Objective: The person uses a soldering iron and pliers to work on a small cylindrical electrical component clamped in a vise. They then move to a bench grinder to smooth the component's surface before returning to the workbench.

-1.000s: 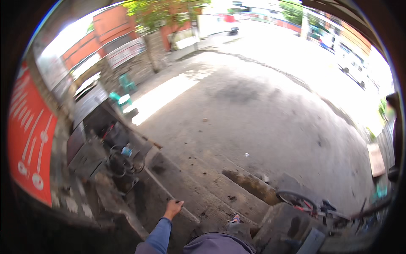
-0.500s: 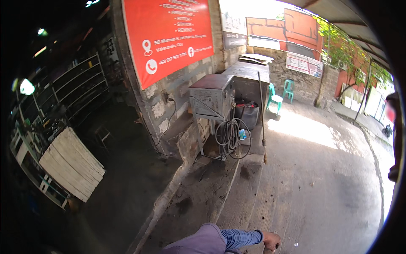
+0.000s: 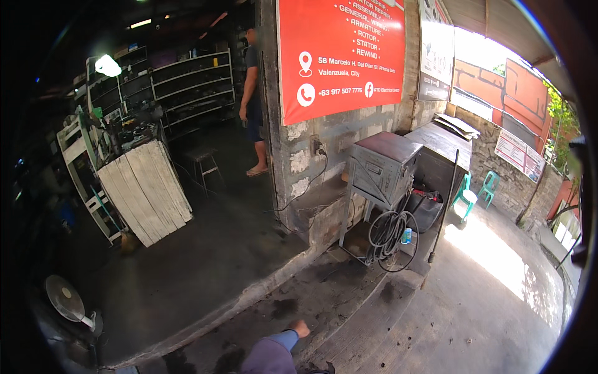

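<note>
My left hand is low in the view, just right of its purple sleeve and blue arm cover. It looks small and rounded, and its separate fingers cannot be made out. Nothing visible hangs from it. Stained concrete floor lies beneath it. My right hand is out of the picture. Ahead and to the right, a grey metal box stands on a metal frame. Coiled dark cable hangs at its front, with a black bin behind.
A concrete curb borders the dark workshop at left. Inside are a person, a stool, a plank-fronted bench, shelves and a fan. A pole and green chairs stand at right.
The view has swung left, so the scene sits further right and more of the workshop shows, including the person and fan. My left arm now appears further left and less outstretched.
</note>
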Tool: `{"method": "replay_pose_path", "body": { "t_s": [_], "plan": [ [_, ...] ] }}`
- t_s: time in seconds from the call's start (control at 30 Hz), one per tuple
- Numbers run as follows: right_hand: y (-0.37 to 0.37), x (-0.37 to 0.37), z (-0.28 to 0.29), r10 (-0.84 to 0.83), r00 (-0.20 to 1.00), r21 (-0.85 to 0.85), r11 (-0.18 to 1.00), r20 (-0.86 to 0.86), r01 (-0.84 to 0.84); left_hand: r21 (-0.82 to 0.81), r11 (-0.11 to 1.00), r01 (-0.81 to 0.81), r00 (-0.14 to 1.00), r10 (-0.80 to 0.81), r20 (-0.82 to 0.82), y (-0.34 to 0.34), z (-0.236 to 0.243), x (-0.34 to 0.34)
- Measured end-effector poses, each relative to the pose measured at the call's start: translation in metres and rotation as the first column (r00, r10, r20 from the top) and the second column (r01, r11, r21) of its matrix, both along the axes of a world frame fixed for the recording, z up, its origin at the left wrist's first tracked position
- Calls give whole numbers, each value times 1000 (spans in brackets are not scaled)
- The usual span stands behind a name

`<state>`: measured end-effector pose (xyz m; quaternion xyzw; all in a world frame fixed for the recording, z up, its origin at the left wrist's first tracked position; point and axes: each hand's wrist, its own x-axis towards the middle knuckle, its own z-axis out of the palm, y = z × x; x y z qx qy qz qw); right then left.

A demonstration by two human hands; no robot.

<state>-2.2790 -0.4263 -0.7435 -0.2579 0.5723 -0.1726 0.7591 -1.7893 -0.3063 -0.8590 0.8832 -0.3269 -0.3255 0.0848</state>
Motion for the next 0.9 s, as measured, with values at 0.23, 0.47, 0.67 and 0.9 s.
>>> {"method": "replay_pose_path", "body": {
  "t_s": [0.23,0.47,0.67,0.9],
  "plan": [
    [-14,20,-5,164,986,9,986,38,-165,-11,985,-171,984,170,-54,153,7,23],
    [-4,45,-10,321,942,25,945,94,-325,58,955,-291,924,296,-243,295,86,-38],
    [10,89,-2,455,882,14,888,124,-460,151,759,-633,760,646,-66,385,75,-49],
    [7,167,14,556,819,10,826,137,-563,82,762,-643,713,634,-298,389,36,-31]
  ]
}}
